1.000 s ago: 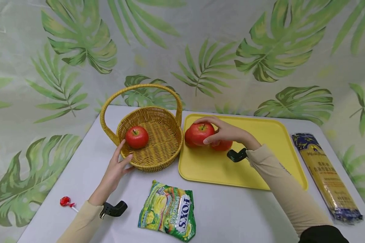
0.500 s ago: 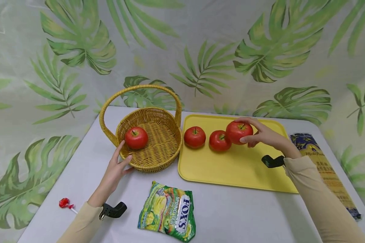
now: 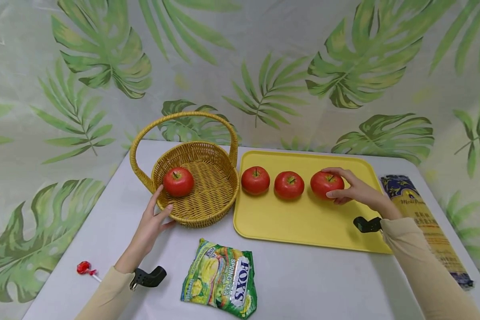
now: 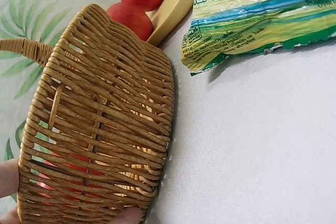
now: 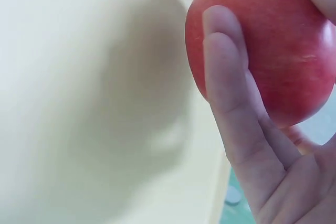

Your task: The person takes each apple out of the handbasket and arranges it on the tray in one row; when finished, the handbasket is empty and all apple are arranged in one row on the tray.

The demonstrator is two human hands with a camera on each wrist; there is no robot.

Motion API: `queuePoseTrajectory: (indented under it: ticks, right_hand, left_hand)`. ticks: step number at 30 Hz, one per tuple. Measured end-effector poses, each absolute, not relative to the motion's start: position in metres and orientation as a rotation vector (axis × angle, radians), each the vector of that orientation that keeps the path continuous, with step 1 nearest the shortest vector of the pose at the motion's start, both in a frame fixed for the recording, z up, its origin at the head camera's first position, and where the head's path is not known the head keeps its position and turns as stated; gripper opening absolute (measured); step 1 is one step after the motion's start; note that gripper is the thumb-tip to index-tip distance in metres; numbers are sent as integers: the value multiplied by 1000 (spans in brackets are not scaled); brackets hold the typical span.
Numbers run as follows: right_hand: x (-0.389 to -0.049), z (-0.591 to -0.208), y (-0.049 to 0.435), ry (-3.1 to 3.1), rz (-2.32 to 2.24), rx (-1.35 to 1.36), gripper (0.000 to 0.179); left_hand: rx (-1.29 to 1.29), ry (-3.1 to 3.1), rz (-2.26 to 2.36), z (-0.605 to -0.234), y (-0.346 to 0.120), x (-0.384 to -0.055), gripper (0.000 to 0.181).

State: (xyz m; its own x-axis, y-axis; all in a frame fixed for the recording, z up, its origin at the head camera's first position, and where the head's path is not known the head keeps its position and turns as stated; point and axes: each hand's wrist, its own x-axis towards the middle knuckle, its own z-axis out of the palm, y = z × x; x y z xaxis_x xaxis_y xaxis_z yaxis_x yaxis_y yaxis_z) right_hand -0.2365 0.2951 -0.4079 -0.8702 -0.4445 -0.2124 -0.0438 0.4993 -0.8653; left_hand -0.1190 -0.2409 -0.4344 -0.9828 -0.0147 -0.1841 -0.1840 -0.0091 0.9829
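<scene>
In the head view, my right hand holds a red apple at the right of two other apples, over the yellow tray. Thumb and fingers lie around its side; the right wrist view shows the fingers against the red skin. Whether the apple touches the tray I cannot tell. My left hand grips the near left side of a wicker basket, with fingers at its rim and on its outer wall. One red apple sits inside the basket.
Two apples, a left one and a middle one, sit along the tray's back. A green Fox's candy bag lies in front. A red lollipop is at left, a pasta packet at right, partly behind the right sleeve.
My right hand has carried its apple to the right and lowered it, away from the two other apples on the tray. The left hand and basket stay in place.
</scene>
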Motion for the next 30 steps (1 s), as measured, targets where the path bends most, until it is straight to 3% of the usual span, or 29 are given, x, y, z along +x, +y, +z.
queuePoseTrajectory:
  ticks: [18,30]
  right_hand:
    - [-236,-421,297,2233,-1384,-355,70]
    - [-235,-402,299,2288,-1416,-471,69]
  left_hand:
    - [-220,2111,2145,-433,-241,-118,67]
    - [-196,2111,2158,-434,-241,-118,68]
